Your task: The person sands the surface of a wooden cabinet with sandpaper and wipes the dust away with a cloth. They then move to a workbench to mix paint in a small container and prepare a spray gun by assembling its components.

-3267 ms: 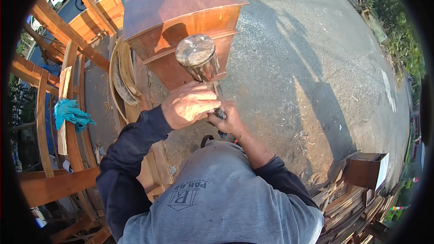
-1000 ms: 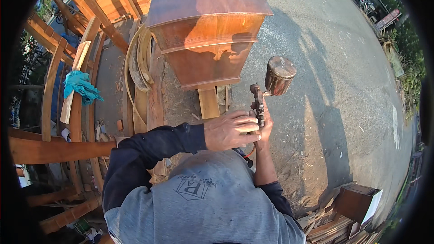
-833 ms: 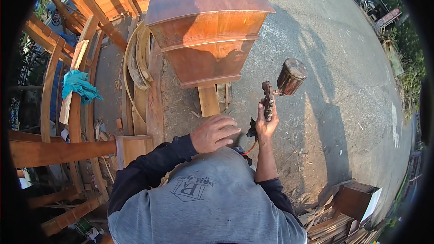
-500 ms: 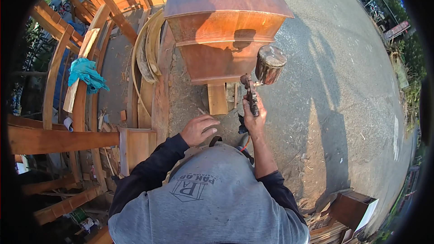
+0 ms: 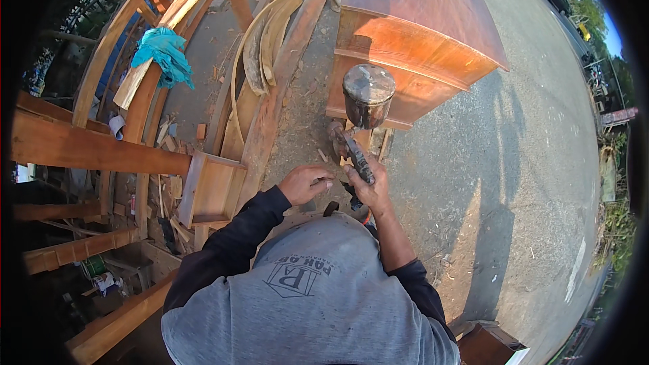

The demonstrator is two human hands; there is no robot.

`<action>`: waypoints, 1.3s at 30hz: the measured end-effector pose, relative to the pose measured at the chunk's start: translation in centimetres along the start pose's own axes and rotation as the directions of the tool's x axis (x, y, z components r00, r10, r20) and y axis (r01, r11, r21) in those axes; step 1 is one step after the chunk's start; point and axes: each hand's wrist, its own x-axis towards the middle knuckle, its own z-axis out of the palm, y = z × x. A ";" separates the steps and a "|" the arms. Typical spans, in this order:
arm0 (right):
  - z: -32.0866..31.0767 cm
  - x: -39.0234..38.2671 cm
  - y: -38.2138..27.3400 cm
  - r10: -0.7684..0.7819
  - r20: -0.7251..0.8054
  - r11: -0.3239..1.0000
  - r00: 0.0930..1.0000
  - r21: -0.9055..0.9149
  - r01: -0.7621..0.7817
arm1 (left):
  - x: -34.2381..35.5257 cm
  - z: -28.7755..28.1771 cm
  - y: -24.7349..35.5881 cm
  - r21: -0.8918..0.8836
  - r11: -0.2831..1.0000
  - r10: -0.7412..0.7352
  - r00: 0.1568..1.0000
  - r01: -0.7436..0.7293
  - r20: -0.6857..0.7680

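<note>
Since the frame half a second ago, the spray gun (image 5: pixel 357 136) has swung back toward the person's left, so its metal cup (image 5: pixel 368 94) now sits in front of the lower edge of the wooden cabinet (image 5: pixel 419 47) instead of off to its right-hand corner. Earlier still, about a second back, the gun was held farther right over the bare pavement (image 5: pixel 534 182), with both hands on it.

The right hand (image 5: pixel 368 186) is clamped around the gun's grip, cup upright above it, nozzle end pointing left toward the curved wooden strips (image 5: pixel 267 34) lying on the ground. The left hand (image 5: pixel 305 182) has let go and now hovers just beside the right one, loosely curled, fingers bent and holding nothing that can be made out; it sits lower and closer to the chest than when it was on the gun.

Beside the left forearm, a small open wooden box (image 5: pixel 213 189) rests at the end of a thick beam (image 5: pixel 94 149), as before. A turquoise cloth (image 5: pixel 162 54) is draped over the curved timber frames (image 5: pixel 108 54) farther left. Wood chips litter the ground between the strips and the cabinet.
</note>
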 end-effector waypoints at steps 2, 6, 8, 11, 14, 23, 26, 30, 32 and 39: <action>0.5 -0.5 0.3 0.052 -0.039 0.999 0.998 -0.014 -0.052 | -0.1 -0.9 -0.1 -0.106 0.989 -0.105 0.994 0.100 -0.039; 0.6 -0.8 0.4 0.066 -0.082 0.997 0.994 -0.030 -0.068 | 1.4 -2.2 -1.0 -0.718 0.684 -0.372 0.909 0.132 -0.187; 0.4 -1.0 0.1 0.030 -0.104 0.998 0.994 -0.051 -0.036 | 3.2 -2.9 -0.1 -0.730 0.680 -0.347 0.905 0.062 -0.247; 0.4 -1.2 -0.6 0.058 -0.114 0.998 0.992 0.024 -0.056 | 5.6 -4.4 -0.1 -0.664 0.748 -0.262 0.916 -0.006 -0.304; 0.1 -1.7 -0.8 0.027 -0.160 0.993 0.987 -0.106 -0.044 | 7.4 -4.8 0.0 -0.566 0.825 -0.171 0.955 0.005 -0.241; 0.0 -2.6 -0.5 -0.083 -0.134 0.967 0.988 -0.249 0.048 | 7.3 -6.3 1.2 -0.246 0.962 -0.146 0.983 0.115 -0.110; 0.7 -2.4 -1.5 -0.149 -0.039 0.937 0.988 -0.323 0.129 | 6.3 -7.8 0.8 -0.286 0.915 -0.277 0.959 0.284 0.067; 0.7 -1.5 -0.7 -0.319 0.122 0.890 0.940 -0.303 0.341 | 4.5 -7.1 -1.1 -0.183 0.929 -0.315 0.947 0.322 0.066; 0.4 -1.3 0.7 -0.379 0.140 0.865 0.915 -0.299 0.404 | 3.9 -7.7 0.1 -0.190 0.892 -0.394 0.912 0.409 0.114; -0.8 -0.7 -0.4 -0.392 0.210 0.888 0.896 -0.167 0.428 | 1.5 -6.5 0.8 -0.189 0.914 -0.352 0.934 0.358 0.064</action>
